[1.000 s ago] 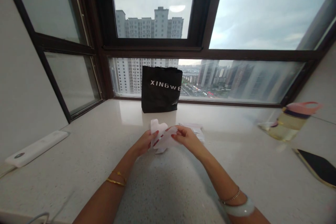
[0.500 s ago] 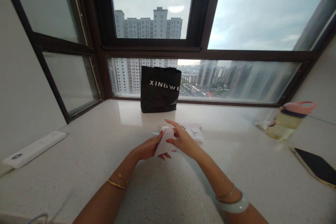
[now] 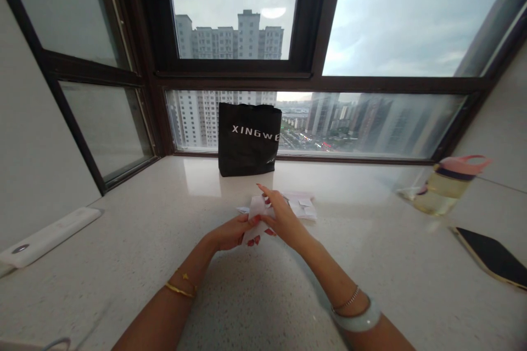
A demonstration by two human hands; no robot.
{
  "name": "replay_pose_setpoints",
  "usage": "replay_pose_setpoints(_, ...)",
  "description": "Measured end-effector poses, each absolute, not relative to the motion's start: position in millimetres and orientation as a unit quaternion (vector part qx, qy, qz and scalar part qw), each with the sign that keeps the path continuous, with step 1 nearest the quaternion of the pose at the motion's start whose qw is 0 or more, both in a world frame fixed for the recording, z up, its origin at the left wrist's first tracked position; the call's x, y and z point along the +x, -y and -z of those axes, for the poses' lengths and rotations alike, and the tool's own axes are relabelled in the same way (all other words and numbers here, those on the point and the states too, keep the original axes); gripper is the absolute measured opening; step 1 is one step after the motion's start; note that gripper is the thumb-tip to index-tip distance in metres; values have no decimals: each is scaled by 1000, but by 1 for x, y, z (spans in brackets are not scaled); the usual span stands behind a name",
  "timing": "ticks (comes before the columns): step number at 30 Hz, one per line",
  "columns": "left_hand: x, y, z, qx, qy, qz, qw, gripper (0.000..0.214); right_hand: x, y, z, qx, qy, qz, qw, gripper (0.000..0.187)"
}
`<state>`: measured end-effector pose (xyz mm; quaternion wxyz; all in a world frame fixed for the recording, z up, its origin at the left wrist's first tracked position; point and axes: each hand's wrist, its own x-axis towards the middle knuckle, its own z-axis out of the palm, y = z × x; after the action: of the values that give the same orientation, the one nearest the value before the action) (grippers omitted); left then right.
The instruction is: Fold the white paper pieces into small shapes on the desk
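Note:
Both hands meet over the middle of the pale speckled counter (image 3: 123,263). My left hand (image 3: 233,232) curls under a small white folded paper (image 3: 256,209) and grips its lower part. My right hand (image 3: 284,220) pinches the same paper from the right, with the index finger raised. Just behind the hands lies a small stack of white papers (image 3: 302,206). A black bag with white lettering (image 3: 249,139) stands upright at the window sill, beyond the hands.
A white power strip (image 3: 45,236) lies at the left edge. A bottle with a pink lid (image 3: 447,186) stands at the right, and a dark phone (image 3: 492,258) lies nearer. Dark window frames close off the back.
The paper was spread wide between both hands, then got folded into a smaller, narrower shape. The hands have drawn closer together and shifted slightly left in view.

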<state>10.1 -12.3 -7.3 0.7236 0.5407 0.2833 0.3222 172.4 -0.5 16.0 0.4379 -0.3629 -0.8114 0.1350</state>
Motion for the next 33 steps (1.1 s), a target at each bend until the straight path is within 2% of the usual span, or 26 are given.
replay_pose_setpoints(3, 7, 10, 6, 528, -277, -341, 727, 33, 175, -9, -10, -407, 762, -119, 490, 62)
replay_pose_setpoints(7, 7, 10, 6, 541, -272, -335, 722, 36, 180, -15, -6, -457, 741, -214, 443, 27)
replay_pose_setpoints(9, 7, 12, 7, 548, -276, -320, 722, 37, 181, -16, -6, -452, 740, -233, 441, 20)
replay_pose_setpoints(15, 7, 10, 11, 520, -296, -271, 754, 53, 176, -12, -6, -394, 715, -303, 492, 22)
replay_pose_setpoints(20, 8, 11, 6, 522, -300, -284, 746, 59, 175, -11, -6, -336, 699, -376, 507, 29)
replay_pose_setpoints(23, 10, 12, 3, 528, -306, -294, 736, 59, 175, -14, -5, -341, 695, -346, 530, 35)
replay_pose_setpoints(27, 8, 8, 2, 525, -357, -378, 674, 55, 176, -19, -1, -393, 662, -296, 565, 40)
replay_pose_setpoints(30, 6, 7, 3, 556, -361, -368, 652, 56, 177, -21, 0, -407, 655, -346, 535, 42)
replay_pose_setpoints(33, 7, 10, 3, 606, -330, -300, 659, 62, 180, -20, -4, -394, 678, -436, 441, 38)
